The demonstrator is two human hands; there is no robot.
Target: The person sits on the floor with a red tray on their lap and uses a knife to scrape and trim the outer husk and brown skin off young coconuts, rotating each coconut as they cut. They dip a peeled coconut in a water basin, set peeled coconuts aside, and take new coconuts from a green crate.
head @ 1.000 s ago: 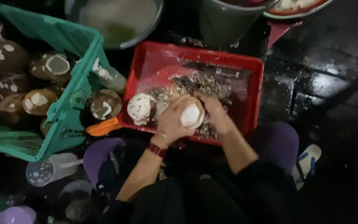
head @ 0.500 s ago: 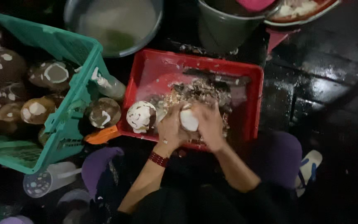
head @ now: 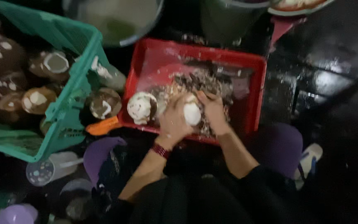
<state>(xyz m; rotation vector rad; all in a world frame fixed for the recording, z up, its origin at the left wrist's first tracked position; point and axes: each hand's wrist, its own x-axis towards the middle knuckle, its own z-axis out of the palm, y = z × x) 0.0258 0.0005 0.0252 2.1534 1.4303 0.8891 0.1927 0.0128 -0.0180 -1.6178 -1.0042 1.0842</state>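
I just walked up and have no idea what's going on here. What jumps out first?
A bright red tray sits in the middle, littered with brownish shavings. Over it the left hand and right hand clasp a white peeled coconut, with another partly peeled coconut resting just left of them. To the left, a green basket is piled with brown coconuts.

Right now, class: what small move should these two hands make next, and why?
Probably turn the white coconut a little between the left hand and right hand: both grip it over the red tray, where brown shavings have piled up.
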